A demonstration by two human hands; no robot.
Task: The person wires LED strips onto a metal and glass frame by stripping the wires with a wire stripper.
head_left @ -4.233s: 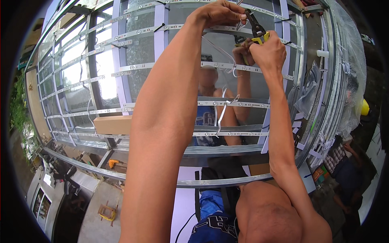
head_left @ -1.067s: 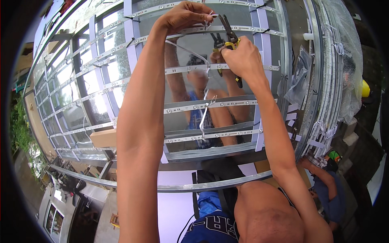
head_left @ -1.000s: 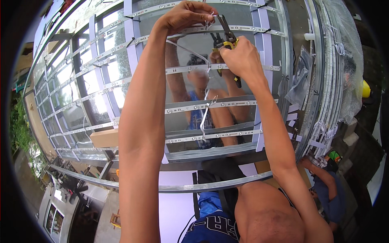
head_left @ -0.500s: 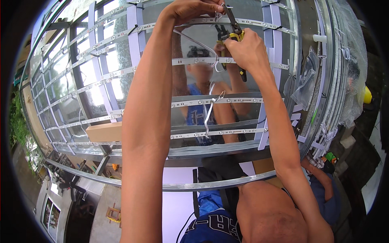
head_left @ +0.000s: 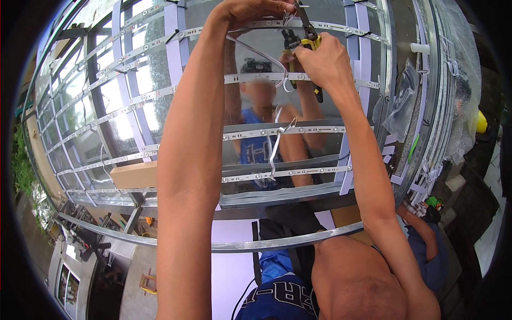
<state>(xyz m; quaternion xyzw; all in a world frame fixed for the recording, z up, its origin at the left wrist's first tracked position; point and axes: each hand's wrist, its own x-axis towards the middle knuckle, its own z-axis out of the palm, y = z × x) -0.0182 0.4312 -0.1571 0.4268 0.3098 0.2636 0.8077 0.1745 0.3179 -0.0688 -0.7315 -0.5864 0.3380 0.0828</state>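
Note:
At the far edge of view my left hand [head_left: 250,9] is closed, its fingertips pinching thin white wires [head_left: 288,17] above a white LED strip [head_left: 328,26]. My right hand [head_left: 329,60] is wrapped around the yellow-and-black handles of pliers [head_left: 308,33]. Their dark jaws point away from me and reach the wires beside my left fingertips; whether they grip a wire is too small to tell. A longer white wire [head_left: 261,55] loops down from there to the LED strip below. Behind the strips, a shiny sheet [head_left: 314,114] mirrors my arms and the pliers.
Several LED strips cross a large metal frame [head_left: 277,245]. A wooden block [head_left: 134,175] lies at the left, and a clear plastic bag [head_left: 404,104] at the right. Another person's arm [head_left: 421,229] shows at the lower right. A small stool [head_left: 148,281] stands on the floor below.
The view has shifted slightly. Both hands keep their hold on the wires and pliers, and the plier jaws sit a little farther up in the picture.

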